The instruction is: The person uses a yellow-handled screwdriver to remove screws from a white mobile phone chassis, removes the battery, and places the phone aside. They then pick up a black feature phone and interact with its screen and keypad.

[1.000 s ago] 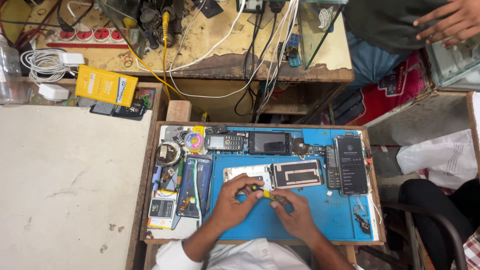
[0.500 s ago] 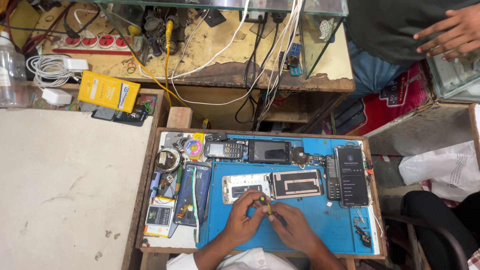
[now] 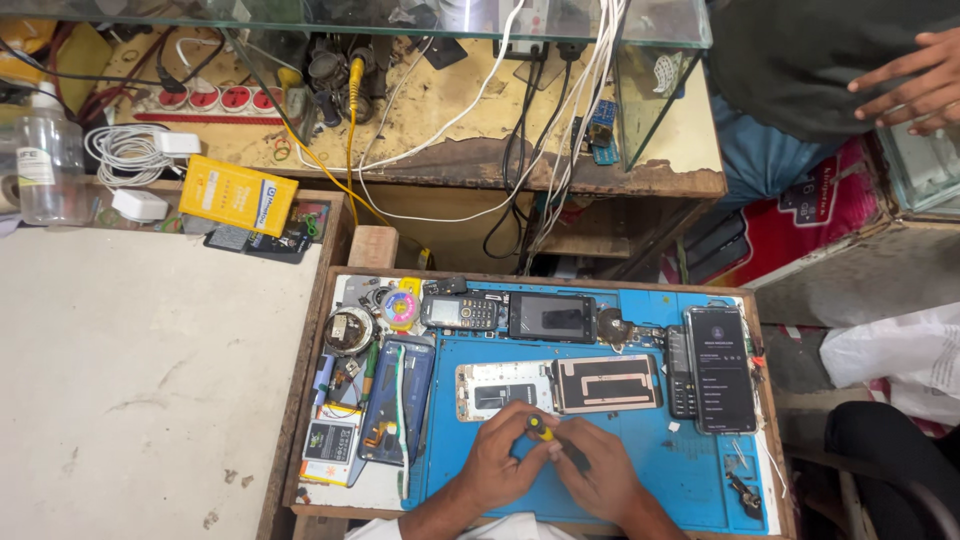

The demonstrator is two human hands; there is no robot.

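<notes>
My left hand point(image 3: 505, 457) and my right hand point(image 3: 592, 468) meet over a blue work mat point(image 3: 690, 470) in a wooden tray. Between the fingertips is a small screwdriver with a yellow and black handle point(image 3: 541, 430); both hands grip it. Just beyond the hands lies an opened phone body point(image 3: 503, 387) beside its back panel point(image 3: 608, 383). What is under the fingers is hidden.
On the tray lie a keypad phone point(image 3: 460, 312), a dark phone point(image 3: 552, 317), a lit smartphone point(image 3: 720, 368), a battery point(image 3: 329, 441) and tools. A yellow box point(image 3: 238, 195), bottle point(image 3: 48, 165) and cables sit behind. Another person's hand point(image 3: 915, 85) rests at the top right.
The view has tilted so the tray sits lower in the frame. My hands stay together on the mat with the screwdriver, shifted slightly rightwards.
</notes>
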